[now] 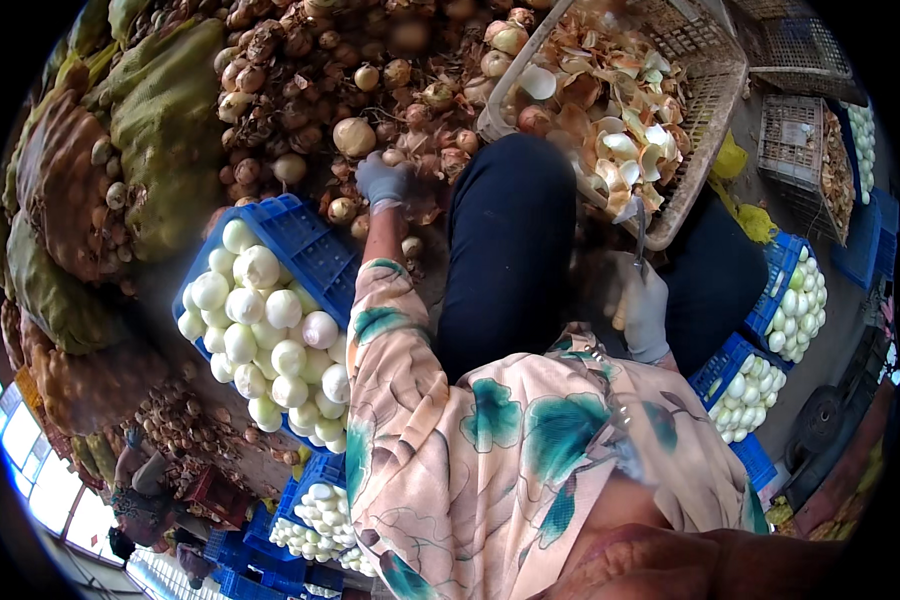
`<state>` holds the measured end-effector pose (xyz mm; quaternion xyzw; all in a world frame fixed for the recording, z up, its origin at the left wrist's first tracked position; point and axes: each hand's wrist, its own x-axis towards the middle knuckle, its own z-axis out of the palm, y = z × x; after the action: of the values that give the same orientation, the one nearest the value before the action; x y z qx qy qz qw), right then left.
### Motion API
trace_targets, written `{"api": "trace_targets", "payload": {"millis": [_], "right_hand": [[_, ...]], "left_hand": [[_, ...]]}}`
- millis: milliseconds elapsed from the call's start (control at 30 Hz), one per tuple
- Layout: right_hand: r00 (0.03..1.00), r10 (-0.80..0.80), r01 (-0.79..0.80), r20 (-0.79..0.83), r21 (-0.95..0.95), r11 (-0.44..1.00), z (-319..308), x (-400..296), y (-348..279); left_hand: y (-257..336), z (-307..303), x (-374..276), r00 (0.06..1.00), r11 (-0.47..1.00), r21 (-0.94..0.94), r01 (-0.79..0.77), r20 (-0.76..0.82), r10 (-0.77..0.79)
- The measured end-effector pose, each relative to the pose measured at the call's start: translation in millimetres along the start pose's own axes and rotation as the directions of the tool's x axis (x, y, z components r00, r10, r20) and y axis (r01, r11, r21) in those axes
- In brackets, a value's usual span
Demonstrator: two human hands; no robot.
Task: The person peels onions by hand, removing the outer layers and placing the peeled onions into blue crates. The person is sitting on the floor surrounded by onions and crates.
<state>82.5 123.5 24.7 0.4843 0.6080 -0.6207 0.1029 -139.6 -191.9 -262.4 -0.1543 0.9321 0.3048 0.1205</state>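
My left hand (383, 180), in a pale glove, reaches into the heap of unpeeled onions (292, 131). It is beside a large yellow onion (354, 137) and near a small one; whether its fingers grip anything is hidden. My right hand (640, 304), gloved too, is closed around the handle of a knife (640, 229) at the near end of a plastic crate (709, 161). The blade points away from me, by the crate's rim. Onion skins (622, 127) fill much of that crate. Left of my left forearm, a blue crate (300, 240) is heaped with peeled white onions (259, 307).
Full mesh sacks (169, 135) are piled at the left. Blue crates of peeled onions (795, 300) stand at the right, below a crate with skins (795, 157). More blue crates (322, 472) stand at the lower left, near another person (142, 502).
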Motion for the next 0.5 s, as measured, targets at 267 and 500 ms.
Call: {"api": "trace_targets", "payload": {"millis": [267,500], "right_hand": [[0.982,-0.132,0.135,0.138,-0.011,0.991,-7,-11,2],[0.911,-0.301,0.284,0.283,0.099,0.954,-14,-12,-8]], "left_hand": [[79,-125,-77,0.925,0.088,-0.971,0.222,0.238,0.297],[200,-217,-151,0.886,0.239,-0.965,-0.108,0.016,0.463]]}}
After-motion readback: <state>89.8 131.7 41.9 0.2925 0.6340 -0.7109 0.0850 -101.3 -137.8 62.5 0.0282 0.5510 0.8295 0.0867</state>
